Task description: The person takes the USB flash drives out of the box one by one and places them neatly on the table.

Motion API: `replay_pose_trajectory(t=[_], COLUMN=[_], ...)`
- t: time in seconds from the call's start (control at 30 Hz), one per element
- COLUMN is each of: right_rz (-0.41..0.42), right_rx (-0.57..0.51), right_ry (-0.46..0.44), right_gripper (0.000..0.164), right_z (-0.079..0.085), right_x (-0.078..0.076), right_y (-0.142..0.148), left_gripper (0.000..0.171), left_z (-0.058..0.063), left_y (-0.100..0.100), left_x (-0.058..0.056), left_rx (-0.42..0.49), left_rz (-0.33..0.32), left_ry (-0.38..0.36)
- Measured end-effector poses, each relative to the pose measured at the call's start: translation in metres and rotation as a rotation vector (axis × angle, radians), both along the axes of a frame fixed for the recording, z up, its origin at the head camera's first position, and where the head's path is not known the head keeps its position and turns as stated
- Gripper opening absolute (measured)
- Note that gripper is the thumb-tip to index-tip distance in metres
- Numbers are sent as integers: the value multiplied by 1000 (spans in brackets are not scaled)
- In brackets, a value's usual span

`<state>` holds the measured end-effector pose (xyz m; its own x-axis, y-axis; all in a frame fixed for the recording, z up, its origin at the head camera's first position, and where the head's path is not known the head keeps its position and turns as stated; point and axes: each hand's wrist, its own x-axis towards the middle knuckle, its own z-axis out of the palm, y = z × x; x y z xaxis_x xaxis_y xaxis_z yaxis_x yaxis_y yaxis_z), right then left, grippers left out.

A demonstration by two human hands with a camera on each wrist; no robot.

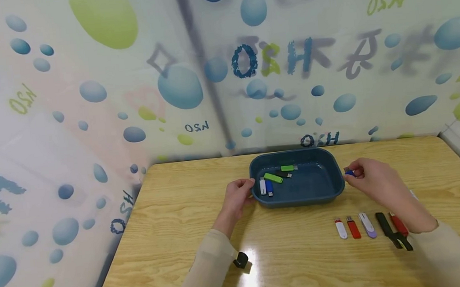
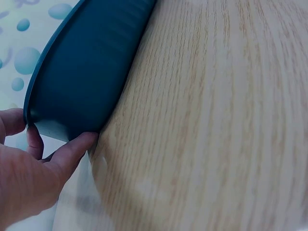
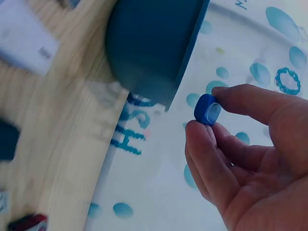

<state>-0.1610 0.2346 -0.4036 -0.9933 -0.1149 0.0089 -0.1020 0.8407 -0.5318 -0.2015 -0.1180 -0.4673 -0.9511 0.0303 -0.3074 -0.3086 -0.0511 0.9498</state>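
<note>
A dark blue plastic basin (image 1: pixel 300 197) stands near the table's back edge. Inside it, toward the left, lie several USB sticks, among them a green USB stick (image 1: pixel 273 177), a white USB stick (image 1: pixel 262 186) and a blue USB stick (image 1: pixel 269 187). My left hand (image 1: pixel 236 197) grips the basin's left end, fingers at its rim and lower wall in the left wrist view. Just off the basin's right end, my right hand (image 1: pixel 374 181) pinches a blue USB stick (image 3: pixel 207 109) between thumb and fingertips; its end faces the right wrist camera.
In front of the basin, to the right, lie a red-and-white USB stick (image 1: pixel 341 228), a red one (image 1: pixel 353 228), a white-and-purple one (image 1: pixel 367 225) and a black one (image 1: pixel 385 224). Another red stick (image 1: pixel 399 223) is partly under my right forearm. A patterned wall covering (image 1: pixel 227 107) rises behind the table.
</note>
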Motion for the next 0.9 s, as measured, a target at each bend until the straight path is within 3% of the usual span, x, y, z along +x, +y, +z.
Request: replay_pose_trajectory(t=[0.47,0.9], right_rz=[-56,-85], right_rx=[56,106], right_ry=[20,-45], right_gripper=[38,38], right_z=[-16,-29], right_x=[16,18], right_y=[37,56], left_gripper=[34,33], left_z=[1,-1], left_y=[0,-1], left_x=[0,0], left_rx=[2,-6], left_rz=[-8,-12], left_ry=[-14,-15])
